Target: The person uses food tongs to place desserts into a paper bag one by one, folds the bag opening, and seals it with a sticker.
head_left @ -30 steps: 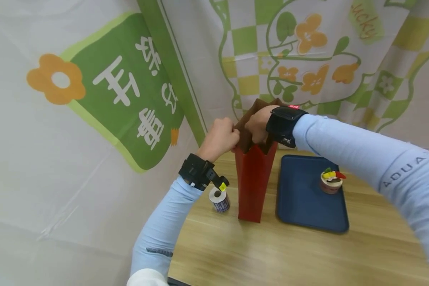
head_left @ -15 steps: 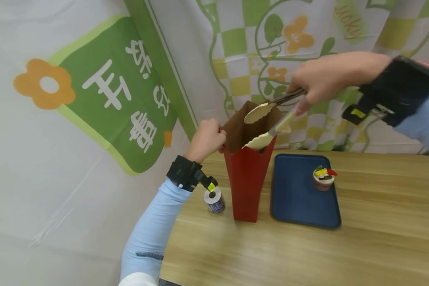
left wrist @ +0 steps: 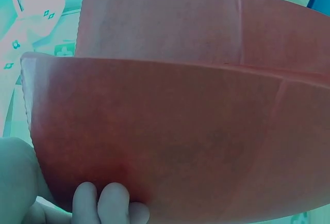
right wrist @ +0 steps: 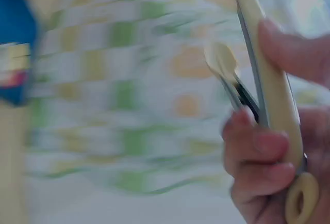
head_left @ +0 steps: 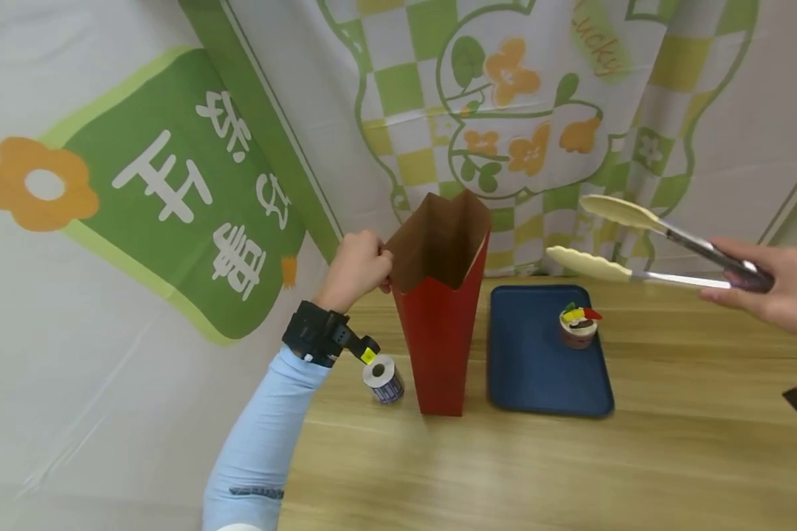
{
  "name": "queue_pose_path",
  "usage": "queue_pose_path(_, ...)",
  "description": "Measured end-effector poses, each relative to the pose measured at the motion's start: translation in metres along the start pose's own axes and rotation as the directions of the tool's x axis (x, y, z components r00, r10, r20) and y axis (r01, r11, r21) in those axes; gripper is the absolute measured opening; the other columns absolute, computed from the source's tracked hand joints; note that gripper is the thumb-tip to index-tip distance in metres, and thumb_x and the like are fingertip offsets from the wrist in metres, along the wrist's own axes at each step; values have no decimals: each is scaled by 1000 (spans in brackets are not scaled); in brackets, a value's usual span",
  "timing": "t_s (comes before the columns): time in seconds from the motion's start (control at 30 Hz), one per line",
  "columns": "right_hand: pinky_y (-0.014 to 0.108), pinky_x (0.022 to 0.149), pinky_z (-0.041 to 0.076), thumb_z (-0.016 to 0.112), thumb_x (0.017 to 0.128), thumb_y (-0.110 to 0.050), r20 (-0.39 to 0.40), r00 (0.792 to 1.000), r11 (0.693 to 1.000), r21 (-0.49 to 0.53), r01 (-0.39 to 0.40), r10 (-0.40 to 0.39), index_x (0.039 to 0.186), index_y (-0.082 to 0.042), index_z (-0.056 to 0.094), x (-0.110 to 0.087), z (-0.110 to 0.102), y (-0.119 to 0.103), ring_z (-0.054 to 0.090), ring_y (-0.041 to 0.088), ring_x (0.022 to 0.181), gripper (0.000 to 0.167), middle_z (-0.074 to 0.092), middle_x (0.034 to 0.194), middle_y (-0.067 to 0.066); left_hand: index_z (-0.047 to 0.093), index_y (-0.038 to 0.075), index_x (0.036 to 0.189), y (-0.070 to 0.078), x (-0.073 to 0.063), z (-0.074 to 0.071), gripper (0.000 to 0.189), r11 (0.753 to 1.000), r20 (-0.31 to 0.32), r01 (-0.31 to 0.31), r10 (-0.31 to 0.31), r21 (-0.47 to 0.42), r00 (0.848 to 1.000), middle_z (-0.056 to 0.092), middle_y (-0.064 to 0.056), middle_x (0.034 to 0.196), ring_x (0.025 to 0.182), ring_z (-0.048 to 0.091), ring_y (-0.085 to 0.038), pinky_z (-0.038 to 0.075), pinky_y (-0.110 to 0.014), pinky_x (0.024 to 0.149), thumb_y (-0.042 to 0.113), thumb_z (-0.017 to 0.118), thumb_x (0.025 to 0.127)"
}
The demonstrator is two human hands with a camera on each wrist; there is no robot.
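My left hand (head_left: 357,267) pinches the left rim of a tall red paper bag (head_left: 440,346), brown inside, that stands upright with its mouth open. In the left wrist view, fingertips (left wrist: 114,203) lie against the paper wall (left wrist: 154,126). Out to the right, my right hand (head_left: 787,284) grips a pair of tongs (head_left: 697,254) with cream scalloped tips spread apart and nothing between them. The right wrist view shows fingers (right wrist: 258,167) curled round the tongs' cream-and-metal handle (right wrist: 276,84). A small cupcake (head_left: 578,328) with red, yellow and green topping sits on a blue tray (head_left: 544,376).
A roll of labels (head_left: 383,380) stands on the wooden table (head_left: 505,472), left of the bag. Behind hangs a white curtain (head_left: 405,88) with green and yellow checks and orange flowers. A white wall covering with a green panel (head_left: 173,192) borders the left side.
My right hand has come up out of the bag with the tongs and swung far right, past the tray. My left hand stays at the bag's rim. The head view has shifted slightly right.
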State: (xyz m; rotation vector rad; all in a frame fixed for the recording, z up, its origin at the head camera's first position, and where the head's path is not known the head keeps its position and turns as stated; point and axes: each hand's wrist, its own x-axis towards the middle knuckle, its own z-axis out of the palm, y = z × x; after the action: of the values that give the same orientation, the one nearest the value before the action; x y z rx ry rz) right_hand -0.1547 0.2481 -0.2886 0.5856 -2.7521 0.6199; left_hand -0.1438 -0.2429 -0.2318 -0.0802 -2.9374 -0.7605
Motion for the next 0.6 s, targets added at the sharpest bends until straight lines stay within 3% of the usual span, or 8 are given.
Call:
queue_pose_path(0.1,25,44,27,68,93,-33,120,992,998,31,-49,45,135,16,48,-27,47,27,29,4,45,68,42,59,-5,66,3,66,-2,-2,-3,35,1000,-5,4,-4,8,1000,71,-8,62,51,66,-16,34,-25,43,8,44,94)
queue_pose_path(0.17,25,45,27,64,96,-37,222,971,995,33,-96,87,138,18,42,-41,77,40,29,7,45,73,41,58,-4,67,1,69,-3,-3,-4,35,1000,-3,4,-4,-1,1000,71,-8,62,52,67,-16,36,-25,44,8,44,94)
queue_pose_path(0.27,27,47,27,62,96,-42,296,948,991,28,-133,119,136,17,44,-54,114,55,32,10,48,74,40,59,-3,68,-1,74,-2,-4,-3,33,1000,5,3,-3,-29,1000,72,-10,65,56,70,-18,42,-26,45,8,44,94)
queue_pose_path(0.4,29,50,27,65,93,-45,298,948,993,10,-116,108,124,13,52,-60,146,68,38,13,54,67,43,64,-2,70,-2,80,2,-2,-1,32,999,15,11,-10,-53,1000,73,-11,68,61,73,-22,46,-27,47,9,44,95)
queue_pose_path(0.6,29,48,28,68,91,-43,279,956,994,40,-102,87,115,7,57,-53,174,74,39,13,53,57,43,63,-3,70,-2,77,6,0,2,33,998,18,14,-13,-59,1000,73,-9,67,58,72,-18,43,-26,45,8,44,94)
